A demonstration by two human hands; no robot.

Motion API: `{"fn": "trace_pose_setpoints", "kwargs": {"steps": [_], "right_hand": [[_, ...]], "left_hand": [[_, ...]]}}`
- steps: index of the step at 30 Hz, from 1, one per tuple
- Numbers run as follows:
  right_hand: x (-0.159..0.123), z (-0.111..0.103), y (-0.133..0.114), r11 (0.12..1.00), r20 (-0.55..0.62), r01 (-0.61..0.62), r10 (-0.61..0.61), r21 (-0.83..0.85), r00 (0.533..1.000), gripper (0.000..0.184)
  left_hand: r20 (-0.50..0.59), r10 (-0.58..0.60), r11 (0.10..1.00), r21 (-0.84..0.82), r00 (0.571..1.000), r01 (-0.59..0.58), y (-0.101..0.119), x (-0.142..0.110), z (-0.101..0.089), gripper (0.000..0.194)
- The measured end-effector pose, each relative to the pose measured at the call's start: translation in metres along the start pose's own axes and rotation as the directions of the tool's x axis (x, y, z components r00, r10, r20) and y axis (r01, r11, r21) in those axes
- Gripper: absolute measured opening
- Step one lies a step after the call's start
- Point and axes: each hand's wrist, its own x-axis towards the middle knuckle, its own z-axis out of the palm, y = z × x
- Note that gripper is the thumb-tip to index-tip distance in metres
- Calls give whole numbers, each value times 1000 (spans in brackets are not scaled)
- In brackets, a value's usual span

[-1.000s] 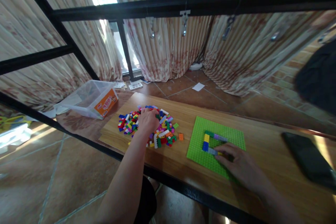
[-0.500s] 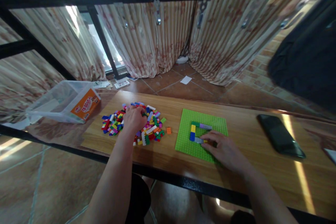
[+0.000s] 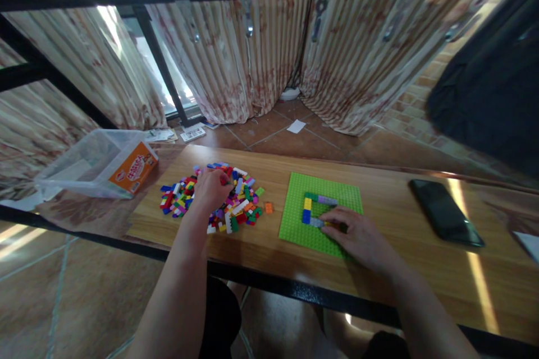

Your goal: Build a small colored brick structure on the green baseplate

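Behind the wooden table (image 3: 261, 258) we see patterned curtains (image 3: 272, 61) down to a tiled floor, with a clear tub (image 3: 92, 179) beyond the table's left end. A dark phone (image 3: 446, 213) lies on the right part of the table.

The loose bricks (image 3: 240, 207) are heaped on the left part, and a single orange brick (image 3: 268, 207) sits apart, between the heap and the green baseplate (image 3: 295, 230). On the plate, joined bricks make three sides of a shape: a far row with a green brick (image 3: 311, 197) at its left end, a left side of yellow and blue (image 3: 306, 217), and a near row with a grey brick (image 3: 316, 222) at its left.

Our left hand (image 3: 208, 188) is over the heap, its fingers curled down by a red brick (image 3: 224, 179); we cannot tell whether they have hold of anything. Our right hand (image 3: 357, 235) has thumb and fingertips drawn together about the right end of the near row; whether they grip or merely touch it, we cannot tell.

The bricks should be light, stiff plastic, smooth enough to skid if we pinch a corner, so their long side walls look the best hold. The plate is probably thin and a little springy; we would steady it by its edges. Nothing here looks fragile, though a sideways knock might loosen a brick.
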Motion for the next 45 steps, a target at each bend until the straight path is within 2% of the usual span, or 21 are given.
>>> {"fn": "trace_pose_setpoints", "kwargs": {"steps": [3,6,9,11,13,16,18,21,23,26,28,31,34,37,39,41,45], "right_hand": [[-1,-5,7,998,-82,-19,24,63,996,18],[-1,-13,16,987,-294,-55,99,154,951,20],[2,-19,17,945,-426,-78,215,317,879,23],[4,-18,11,908,-420,-51,241,415,875,22],[7,-14,3,871,-381,-16,231,491,895,20],[9,-6,-8,800,-316,46,183,598,931,21],[9,-2,-13,753,-309,73,178,654,934,24],[10,-1,-17,704,-306,81,201,706,931,25],[10,-4,-18,687,-308,82,214,722,927,24],[9,-10,-15,690,-329,83,233,719,915,22],[7,-16,-7,706,-324,43,269,707,907,23],[4,-21,10,751,-309,-100,384,653,870,28],[2,-21,22,810,-316,-248,462,532,829,30],[3,-18,21,866,-317,-360,470,348,824,36],[6,-15,16,886,-327,-412,462,214,824,37],[10,-13,11,895,-331,-430,444,121,832,35],[16,-9,5,905,-330,-426,405,9,853,32]], "left_hand": [[-11,-17,984,-178,1000,14,-3,-1,-8,10],[-35,33,885,-464,999,-46,4,-3,-8,13],[-49,84,633,-768,995,-92,34,-12,4,16],[2,112,425,-904,994,-46,64,-23,18,19],[80,147,246,-968,986,42,96,-37,33,20],[269,198,11,-962,943,272,133,-56,51,21],[370,240,-69,-916,897,396,150,-67,60,24],[431,283,-121,-870,857,477,165,-77,68,28],[436,293,-113,-868,851,484,171,-79,70,28],[407,279,-17,-904,870,428,176,-77,72,22],[364,256,81,-931,896,355,176,-72,72,16],[289,233,244,-941,928,232,170,-63,73,7],[173,269,455,-890,947,33,162,-60,72,6],[92,363,635,-753,927,-173,157,-64,72,12],[75,420,704,-657,905,-272,156,-70,72,15],[59,470,737,-575,880,-355,156,-74,73,17],[41,550,749,-466,834,-471,158,-78,74,16]]}}
